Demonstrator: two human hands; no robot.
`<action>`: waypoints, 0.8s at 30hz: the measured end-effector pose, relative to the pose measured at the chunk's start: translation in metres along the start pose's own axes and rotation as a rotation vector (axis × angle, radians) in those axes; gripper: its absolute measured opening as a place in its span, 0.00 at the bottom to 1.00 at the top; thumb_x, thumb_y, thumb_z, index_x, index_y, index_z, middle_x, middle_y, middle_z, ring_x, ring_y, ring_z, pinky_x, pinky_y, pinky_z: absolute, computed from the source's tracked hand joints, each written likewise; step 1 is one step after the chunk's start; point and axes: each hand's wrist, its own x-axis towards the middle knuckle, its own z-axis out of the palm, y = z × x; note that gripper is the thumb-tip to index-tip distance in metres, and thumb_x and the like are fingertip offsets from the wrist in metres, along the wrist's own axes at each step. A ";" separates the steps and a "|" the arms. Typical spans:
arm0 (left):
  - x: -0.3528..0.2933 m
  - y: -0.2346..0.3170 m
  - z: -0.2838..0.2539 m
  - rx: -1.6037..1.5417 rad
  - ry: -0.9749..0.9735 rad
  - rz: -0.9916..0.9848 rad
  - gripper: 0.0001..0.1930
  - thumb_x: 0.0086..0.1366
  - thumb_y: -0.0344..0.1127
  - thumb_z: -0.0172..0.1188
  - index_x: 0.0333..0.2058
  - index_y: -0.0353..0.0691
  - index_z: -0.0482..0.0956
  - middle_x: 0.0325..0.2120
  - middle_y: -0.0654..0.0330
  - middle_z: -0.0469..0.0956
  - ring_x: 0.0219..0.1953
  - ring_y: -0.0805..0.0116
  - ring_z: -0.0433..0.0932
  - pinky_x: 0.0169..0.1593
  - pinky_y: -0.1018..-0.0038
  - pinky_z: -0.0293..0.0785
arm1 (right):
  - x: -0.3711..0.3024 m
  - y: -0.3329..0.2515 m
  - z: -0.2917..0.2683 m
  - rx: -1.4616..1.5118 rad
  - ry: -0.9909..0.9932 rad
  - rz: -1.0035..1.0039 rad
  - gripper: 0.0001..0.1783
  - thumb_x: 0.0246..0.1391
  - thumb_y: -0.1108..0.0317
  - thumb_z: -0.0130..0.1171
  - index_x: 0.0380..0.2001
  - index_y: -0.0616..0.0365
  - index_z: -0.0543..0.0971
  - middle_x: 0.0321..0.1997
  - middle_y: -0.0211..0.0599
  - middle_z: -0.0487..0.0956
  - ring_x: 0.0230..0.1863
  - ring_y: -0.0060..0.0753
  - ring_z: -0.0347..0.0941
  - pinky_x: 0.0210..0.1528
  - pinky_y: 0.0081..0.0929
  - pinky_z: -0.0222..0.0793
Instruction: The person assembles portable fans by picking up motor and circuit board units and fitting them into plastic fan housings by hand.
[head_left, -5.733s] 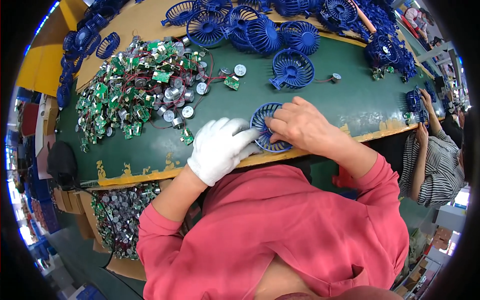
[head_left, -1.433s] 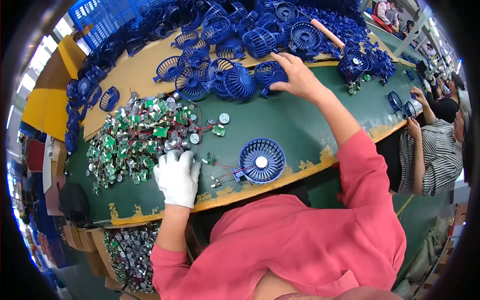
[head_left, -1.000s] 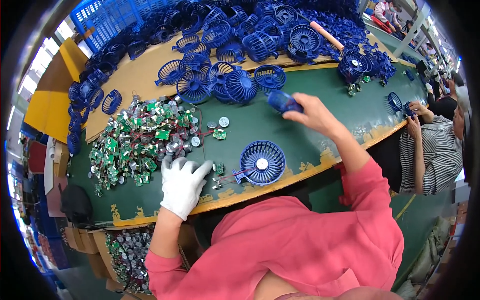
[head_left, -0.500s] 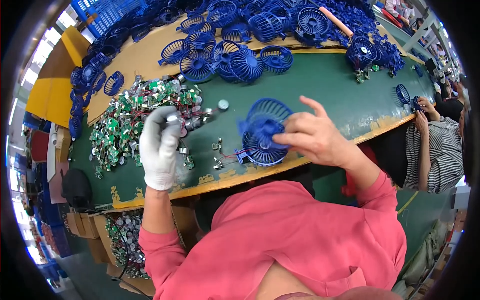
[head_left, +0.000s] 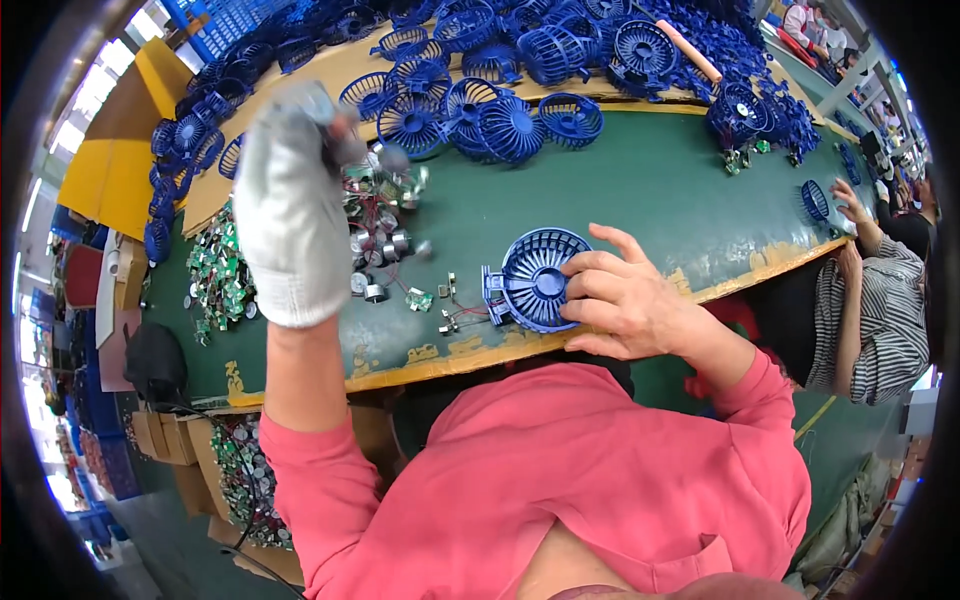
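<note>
My right hand [head_left: 625, 305] rests on the blue fan grille [head_left: 540, 278], fingers spread over its right rim and pressing it flat against the green worktop [head_left: 640, 190] close to the near edge. The hand is open rather than gripping; it steadies the grille from the side. A short wire with a small connector [head_left: 455, 315] trails from the grille's left side across the mat.

My left hand [head_left: 290, 205], in a white glove, is raised above the worktop's left part, curled closed around something small and grey at the fingertips. It is blurred, so I cannot tell exactly what it is; it looks like one of the little round motors [head_left: 385, 245] scattered below it, beside the heap of green circuit boards [head_left: 215, 285].

The risks as I judge them: the grille sits near the worn front edge, and a sideways push from my open hand could slide it off into my lap. The trailing wire could snag on my glove as the left hand passes over it. The gloved pinch looks loose for such a small part, so it might drop among the loose motors. More blue grilles [head_left: 510, 125] crowd the far edge, and another person [head_left: 870, 290] works at the right end.
</note>
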 end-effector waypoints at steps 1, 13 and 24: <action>0.012 0.007 0.005 0.028 -0.042 0.090 0.19 0.66 0.49 0.53 0.43 0.38 0.73 0.34 0.63 0.71 0.38 0.72 0.70 0.44 0.76 0.68 | 0.000 0.001 0.001 -0.001 0.017 -0.005 0.17 0.43 0.55 0.67 0.33 0.52 0.77 0.37 0.32 0.73 0.49 0.36 0.71 0.62 0.57 0.53; 0.045 -0.026 0.042 0.333 -0.039 0.302 0.13 0.65 0.41 0.53 0.41 0.36 0.73 0.26 0.62 0.75 0.23 0.78 0.73 0.19 0.79 0.67 | 0.004 0.005 0.008 0.033 0.097 -0.050 0.17 0.42 0.53 0.67 0.29 0.51 0.76 0.34 0.28 0.73 0.47 0.35 0.72 0.61 0.57 0.54; 0.067 0.027 0.024 -0.025 0.022 0.410 0.27 0.71 0.53 0.40 0.42 0.30 0.74 0.39 0.45 0.77 0.45 0.54 0.77 0.52 0.60 0.74 | 0.006 0.000 0.006 0.022 0.133 -0.037 0.17 0.43 0.51 0.66 0.30 0.51 0.77 0.34 0.29 0.74 0.45 0.35 0.72 0.61 0.57 0.54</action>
